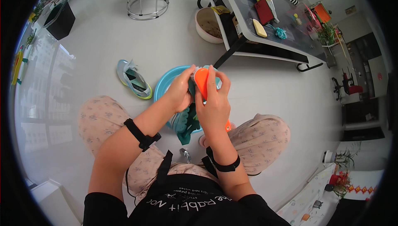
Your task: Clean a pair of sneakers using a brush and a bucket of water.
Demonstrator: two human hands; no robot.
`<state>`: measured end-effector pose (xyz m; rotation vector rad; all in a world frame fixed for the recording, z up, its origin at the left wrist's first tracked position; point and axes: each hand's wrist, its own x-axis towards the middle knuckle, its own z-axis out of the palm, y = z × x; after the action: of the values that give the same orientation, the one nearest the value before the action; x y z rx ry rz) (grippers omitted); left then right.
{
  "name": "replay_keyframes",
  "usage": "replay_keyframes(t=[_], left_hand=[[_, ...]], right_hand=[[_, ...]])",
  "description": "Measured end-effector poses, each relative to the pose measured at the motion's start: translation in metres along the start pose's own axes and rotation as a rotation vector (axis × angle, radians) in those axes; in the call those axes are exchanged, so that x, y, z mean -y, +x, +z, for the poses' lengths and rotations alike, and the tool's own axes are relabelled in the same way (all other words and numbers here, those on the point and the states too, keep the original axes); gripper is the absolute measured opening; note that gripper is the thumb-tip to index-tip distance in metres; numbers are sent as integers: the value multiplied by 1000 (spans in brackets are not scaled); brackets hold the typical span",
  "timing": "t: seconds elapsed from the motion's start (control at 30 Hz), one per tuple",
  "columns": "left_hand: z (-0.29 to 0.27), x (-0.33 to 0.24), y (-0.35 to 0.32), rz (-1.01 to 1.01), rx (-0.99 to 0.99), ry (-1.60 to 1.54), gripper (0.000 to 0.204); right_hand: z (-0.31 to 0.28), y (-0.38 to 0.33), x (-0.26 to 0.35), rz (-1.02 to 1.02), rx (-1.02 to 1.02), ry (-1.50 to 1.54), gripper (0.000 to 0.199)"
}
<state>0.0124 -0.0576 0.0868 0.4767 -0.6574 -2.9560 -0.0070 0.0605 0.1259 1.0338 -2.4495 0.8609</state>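
Right hand (pixel 214 107) closed round orange brush (pixel 202 83), long axis near-far, head at far end. Left hand (pixel 180 93) just left, clutching teal shoe (pixel 186 120) against brush. Both above blue basin (pixel 166 83). Second shoe (pixel 133 79) on floor, left.

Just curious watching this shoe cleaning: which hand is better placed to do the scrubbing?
Probably the right hand: its fingers already wrap the orange brush against the teal shoe. The left hand grips the shoe over the blue basin.
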Motion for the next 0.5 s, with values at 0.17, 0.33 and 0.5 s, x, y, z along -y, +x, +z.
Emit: replay_keyframes(t=[0.17,0.33,0.5], left_hand=[[-1,-12,-1,-16,136,55,48],[11,-9,-7,-6,158,18,46],[7,-14,-5,21,257,71,51]], right_hand=[[4,-31,-10,44,118,69,62],[0,-16,-3,-7,83,71,66],[5,-32,-9,-20,84,92,67]])
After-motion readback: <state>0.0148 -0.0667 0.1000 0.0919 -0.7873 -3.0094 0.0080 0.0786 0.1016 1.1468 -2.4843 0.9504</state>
